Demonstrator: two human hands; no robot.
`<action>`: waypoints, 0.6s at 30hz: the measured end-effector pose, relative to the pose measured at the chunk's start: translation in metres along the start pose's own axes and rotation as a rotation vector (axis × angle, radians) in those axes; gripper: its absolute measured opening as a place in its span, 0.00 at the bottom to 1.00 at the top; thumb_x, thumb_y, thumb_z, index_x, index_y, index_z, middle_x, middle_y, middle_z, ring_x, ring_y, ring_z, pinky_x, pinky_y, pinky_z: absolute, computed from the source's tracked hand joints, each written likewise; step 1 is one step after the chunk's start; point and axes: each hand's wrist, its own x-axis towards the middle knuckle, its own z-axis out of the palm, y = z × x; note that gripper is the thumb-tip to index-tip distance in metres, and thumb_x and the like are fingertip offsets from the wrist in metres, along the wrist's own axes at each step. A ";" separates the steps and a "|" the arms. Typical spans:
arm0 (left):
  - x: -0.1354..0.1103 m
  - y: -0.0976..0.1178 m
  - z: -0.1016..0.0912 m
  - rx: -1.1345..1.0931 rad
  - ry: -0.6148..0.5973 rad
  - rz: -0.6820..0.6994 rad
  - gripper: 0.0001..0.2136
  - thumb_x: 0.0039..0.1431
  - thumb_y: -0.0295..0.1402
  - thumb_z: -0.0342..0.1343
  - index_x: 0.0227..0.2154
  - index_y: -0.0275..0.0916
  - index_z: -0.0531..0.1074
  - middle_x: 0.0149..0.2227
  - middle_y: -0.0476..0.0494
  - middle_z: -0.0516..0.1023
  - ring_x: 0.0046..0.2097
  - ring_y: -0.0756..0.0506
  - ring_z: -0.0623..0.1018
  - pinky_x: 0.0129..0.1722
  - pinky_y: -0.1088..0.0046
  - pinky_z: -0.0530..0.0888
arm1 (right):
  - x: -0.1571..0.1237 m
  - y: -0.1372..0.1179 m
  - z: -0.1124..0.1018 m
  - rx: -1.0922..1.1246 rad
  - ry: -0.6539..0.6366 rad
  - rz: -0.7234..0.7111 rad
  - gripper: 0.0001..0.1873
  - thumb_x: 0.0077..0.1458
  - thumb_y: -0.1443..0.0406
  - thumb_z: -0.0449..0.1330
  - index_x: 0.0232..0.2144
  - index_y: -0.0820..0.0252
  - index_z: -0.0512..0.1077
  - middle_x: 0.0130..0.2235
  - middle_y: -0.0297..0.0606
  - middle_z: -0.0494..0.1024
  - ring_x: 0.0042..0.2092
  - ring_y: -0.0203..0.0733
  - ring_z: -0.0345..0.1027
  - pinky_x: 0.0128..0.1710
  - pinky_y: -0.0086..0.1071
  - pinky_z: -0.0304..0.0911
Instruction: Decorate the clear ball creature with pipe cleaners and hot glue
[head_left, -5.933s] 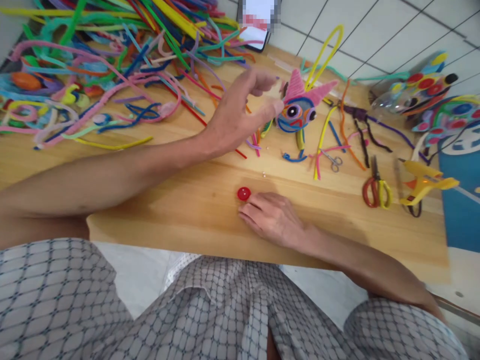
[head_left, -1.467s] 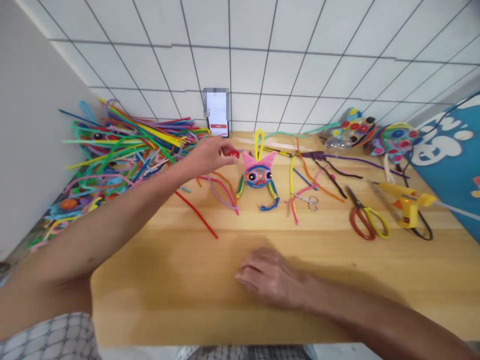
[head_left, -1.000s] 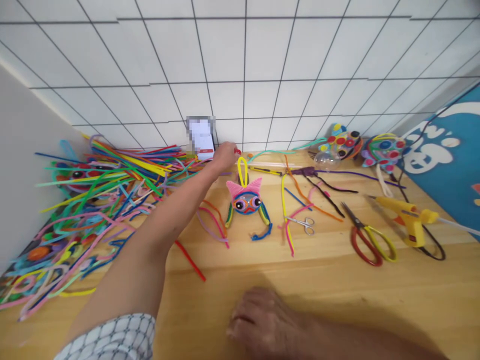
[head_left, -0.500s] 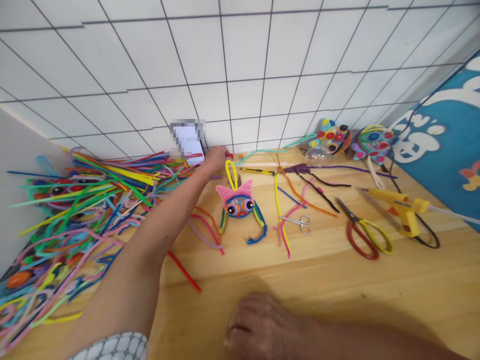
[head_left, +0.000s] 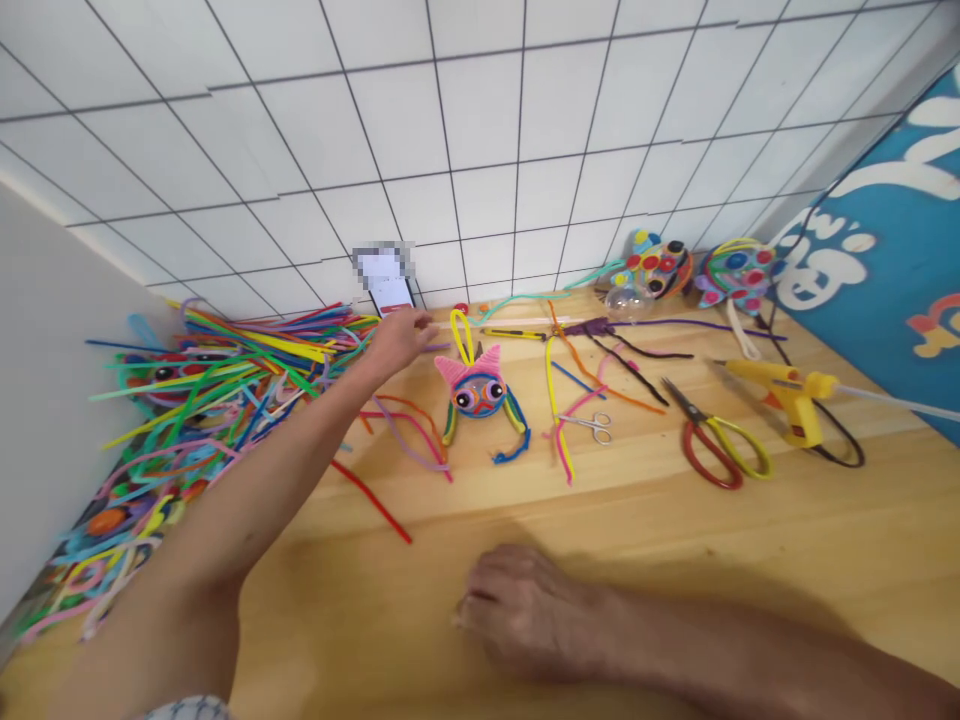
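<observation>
My left hand (head_left: 403, 340) reaches to the back of the wooden table, at the lower edge of a phone (head_left: 391, 294) leaning against the tiled wall. Its fingers look stretched out and the thumb stands apart; nothing shows in them. I cannot tell whether the fingertips touch the phone. Closed in a loose fist, my right hand (head_left: 525, 610) rests on the front of the table with nothing visible in it. Between the hands lies a pipe-cleaner figure (head_left: 480, 393) with pink pointed ears, googly eyes and a yellow loop. A small red piece (head_left: 460, 308) lies by the wall.
Piled pipe cleaners (head_left: 247, 350) cover the left side. To the right are small scissors (head_left: 596, 427), a yellow craft knife (head_left: 515, 333), large scissors (head_left: 709, 435) and a yellow glue gun (head_left: 795, 395) with its cord. Two decorated figures (head_left: 660, 265) stand at the back right.
My left hand has moved left from the small red piece to the phone's lower edge. My right hand stays in a fist on the table. The view has shifted slightly.
</observation>
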 end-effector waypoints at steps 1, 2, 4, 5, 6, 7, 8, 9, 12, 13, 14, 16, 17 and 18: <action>-0.014 -0.003 -0.005 -0.024 0.012 0.010 0.16 0.65 0.38 0.55 0.44 0.36 0.84 0.48 0.36 0.87 0.49 0.39 0.83 0.52 0.65 0.75 | 0.000 0.000 0.001 -0.009 0.000 -0.006 0.06 0.67 0.69 0.61 0.35 0.57 0.74 0.33 0.33 0.79 0.34 0.39 0.68 0.35 0.35 0.61; -0.029 -0.006 -0.009 -0.051 0.024 0.013 0.16 0.65 0.39 0.54 0.43 0.37 0.84 0.47 0.37 0.87 0.48 0.39 0.83 0.50 0.66 0.75 | 0.000 0.001 0.002 -0.020 0.008 -0.012 0.07 0.67 0.70 0.60 0.34 0.57 0.73 0.33 0.33 0.78 0.34 0.39 0.67 0.35 0.35 0.61; -0.059 -0.010 -0.013 -0.123 0.019 -0.019 0.17 0.65 0.42 0.54 0.42 0.38 0.84 0.41 0.39 0.87 0.42 0.40 0.82 0.44 0.66 0.74 | 0.001 0.002 0.004 -0.043 0.040 -0.027 0.08 0.67 0.70 0.60 0.33 0.56 0.73 0.32 0.32 0.78 0.34 0.39 0.67 0.35 0.35 0.62; -0.073 -0.010 -0.014 -0.168 0.007 -0.049 0.17 0.64 0.43 0.54 0.40 0.39 0.84 0.38 0.41 0.87 0.39 0.41 0.81 0.42 0.67 0.74 | 0.002 0.002 0.004 -0.057 0.065 -0.038 0.09 0.67 0.70 0.60 0.33 0.56 0.73 0.31 0.32 0.77 0.33 0.39 0.67 0.35 0.35 0.62; -0.086 -0.010 -0.014 -0.218 -0.003 -0.075 0.17 0.63 0.44 0.54 0.39 0.39 0.84 0.36 0.42 0.86 0.37 0.41 0.80 0.40 0.67 0.73 | 0.002 0.002 0.004 -0.071 0.091 -0.048 0.10 0.68 0.69 0.60 0.32 0.56 0.73 0.31 0.32 0.77 0.33 0.39 0.68 0.35 0.34 0.62; -0.098 -0.008 -0.013 -0.272 -0.010 -0.094 0.16 0.61 0.44 0.55 0.38 0.39 0.83 0.35 0.43 0.86 0.37 0.42 0.80 0.39 0.68 0.73 | 0.003 0.003 0.004 -0.084 0.117 -0.057 0.11 0.69 0.68 0.60 0.32 0.56 0.73 0.30 0.32 0.77 0.33 0.38 0.68 0.35 0.34 0.62; -0.108 -0.005 -0.011 -0.330 -0.018 -0.107 0.16 0.60 0.45 0.55 0.36 0.39 0.82 0.35 0.43 0.85 0.37 0.42 0.79 0.39 0.68 0.73 | 0.004 0.003 0.003 -0.093 0.140 -0.061 0.12 0.71 0.67 0.59 0.31 0.57 0.73 0.29 0.32 0.76 0.32 0.38 0.68 0.35 0.34 0.62; -0.117 -0.001 -0.009 -0.388 -0.023 -0.114 0.16 0.59 0.46 0.55 0.35 0.40 0.81 0.35 0.43 0.85 0.37 0.42 0.79 0.40 0.68 0.73 | 0.004 0.003 0.002 -0.095 0.161 -0.059 0.13 0.72 0.66 0.59 0.31 0.57 0.73 0.29 0.32 0.77 0.32 0.38 0.68 0.35 0.34 0.62; -0.134 0.017 -0.002 -0.532 -0.026 -0.129 0.17 0.59 0.49 0.56 0.33 0.40 0.79 0.32 0.45 0.82 0.36 0.43 0.78 0.38 0.68 0.72 | 0.006 0.003 -0.002 -0.056 0.207 -0.013 0.15 0.75 0.61 0.59 0.33 0.57 0.74 0.28 0.32 0.77 0.32 0.37 0.70 0.36 0.32 0.63; -0.137 0.024 -0.001 -0.570 -0.014 -0.130 0.17 0.59 0.49 0.56 0.32 0.40 0.78 0.31 0.46 0.81 0.35 0.43 0.77 0.38 0.69 0.72 | 0.006 0.003 -0.003 -0.037 0.215 0.008 0.15 0.75 0.61 0.59 0.33 0.57 0.75 0.29 0.32 0.77 0.32 0.37 0.70 0.36 0.32 0.63; -0.140 0.030 0.000 -0.603 0.000 -0.126 0.17 0.60 0.49 0.56 0.31 0.40 0.77 0.30 0.47 0.79 0.34 0.44 0.76 0.37 0.69 0.71 | 0.006 0.003 -0.004 -0.019 0.223 0.027 0.15 0.75 0.60 0.59 0.33 0.57 0.75 0.29 0.32 0.77 0.31 0.37 0.70 0.35 0.31 0.63; -0.146 0.042 0.002 -0.658 0.012 -0.104 0.16 0.62 0.48 0.55 0.30 0.40 0.75 0.29 0.48 0.77 0.33 0.45 0.74 0.36 0.70 0.71 | 0.006 0.003 -0.006 0.008 0.224 0.058 0.16 0.75 0.60 0.58 0.33 0.57 0.75 0.29 0.32 0.77 0.31 0.37 0.70 0.35 0.31 0.63; -0.151 0.048 0.002 -0.679 0.003 -0.087 0.16 0.62 0.47 0.55 0.30 0.40 0.75 0.28 0.48 0.76 0.32 0.46 0.74 0.35 0.70 0.70 | 0.006 0.003 -0.007 0.014 0.216 0.071 0.16 0.76 0.59 0.58 0.33 0.57 0.75 0.28 0.32 0.77 0.31 0.36 0.70 0.35 0.30 0.63; -0.156 0.053 0.002 -0.694 -0.018 -0.069 0.15 0.63 0.47 0.55 0.30 0.40 0.75 0.28 0.49 0.76 0.31 0.47 0.73 0.34 0.71 0.70 | 0.006 0.003 -0.008 0.016 0.198 0.083 0.17 0.75 0.59 0.58 0.33 0.57 0.75 0.28 0.32 0.77 0.31 0.36 0.70 0.35 0.30 0.63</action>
